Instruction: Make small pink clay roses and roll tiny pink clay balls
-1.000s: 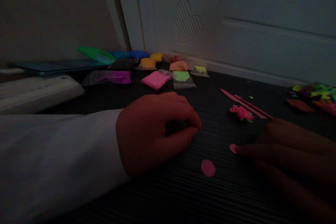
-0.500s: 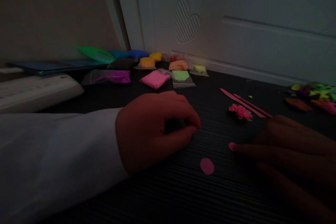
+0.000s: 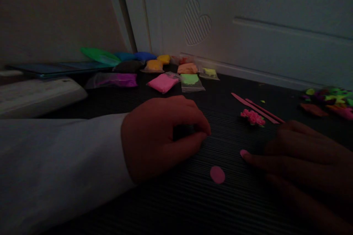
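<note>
My left hand [image 3: 165, 137], in a white sleeve, rests on the dark ribbed tabletop with thumb and index fingertips together; nothing shows between them. To the right, my right hand [image 3: 306, 161] is low over the table, fingers apart and index finger stretched out. That fingertip presses on a small pink clay disc [image 3: 243, 152] and covers part of it. A larger flat pink clay disc [image 3: 217, 174] lies between the hands, untouched. Beyond the small disc sits a cluster of pink clay roses [image 3: 252, 117] with bits of green.
Behind the roses lie a pink clay knife [image 3: 255, 108] and a thin pink stick tool [image 3: 264, 111]. Bagged clay, including a pink pack [image 3: 163, 83] and a purple pack [image 3: 125, 80], lines the back. Colourful clay pieces [image 3: 336, 99] lie far right; a white box-like object [image 3: 41, 95] is left.
My right index finger shifts slightly on the small pink disc, its tip now lower and showing more of the disc. My left hand stays in place.
</note>
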A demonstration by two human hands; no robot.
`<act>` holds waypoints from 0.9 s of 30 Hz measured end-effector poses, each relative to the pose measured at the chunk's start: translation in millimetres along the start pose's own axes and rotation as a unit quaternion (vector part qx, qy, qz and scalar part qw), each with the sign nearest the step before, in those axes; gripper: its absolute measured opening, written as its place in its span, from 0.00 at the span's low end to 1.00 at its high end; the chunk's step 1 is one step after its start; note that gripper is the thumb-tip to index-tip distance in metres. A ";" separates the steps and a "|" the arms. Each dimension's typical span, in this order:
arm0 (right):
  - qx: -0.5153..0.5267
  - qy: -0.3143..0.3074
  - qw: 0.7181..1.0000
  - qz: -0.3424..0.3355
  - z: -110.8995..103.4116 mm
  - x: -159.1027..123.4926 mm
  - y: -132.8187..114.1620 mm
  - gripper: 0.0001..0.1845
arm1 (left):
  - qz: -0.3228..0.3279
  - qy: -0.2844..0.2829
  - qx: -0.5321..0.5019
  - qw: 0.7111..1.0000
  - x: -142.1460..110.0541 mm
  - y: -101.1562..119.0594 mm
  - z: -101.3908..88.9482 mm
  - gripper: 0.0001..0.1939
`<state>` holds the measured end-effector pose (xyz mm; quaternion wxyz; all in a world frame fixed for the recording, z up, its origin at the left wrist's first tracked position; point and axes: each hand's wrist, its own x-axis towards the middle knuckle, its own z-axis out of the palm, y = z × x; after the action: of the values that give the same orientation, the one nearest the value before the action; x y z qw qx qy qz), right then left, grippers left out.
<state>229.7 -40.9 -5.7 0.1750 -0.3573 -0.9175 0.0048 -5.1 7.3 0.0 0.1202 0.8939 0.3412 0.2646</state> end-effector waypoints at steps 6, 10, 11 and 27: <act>-0.039 -0.013 0.999 0.003 0.0 -0.5 2.7 0.16 | -0.003 -0.007 0.001 1.000 0.2 0.0 -0.3 0.06; -0.027 -0.021 0.999 0.009 -0.5 -1.4 4.2 0.16 | -0.006 -0.003 0.005 1.000 0.3 0.5 -0.4 0.05; -0.027 -0.019 0.999 0.007 -0.6 -1.2 4.2 0.16 | -0.006 -0.002 0.005 1.000 0.3 0.7 -0.5 0.05; -0.036 -0.027 0.998 0.034 -0.5 -2.9 3.5 0.16 | -0.003 -0.011 0.010 1.000 1.0 1.6 -1.4 0.06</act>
<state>234.1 -40.2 -6.6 0.1367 -0.3936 -0.9090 -0.0122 -4.4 6.8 2.1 0.1162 0.8967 0.3454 0.2513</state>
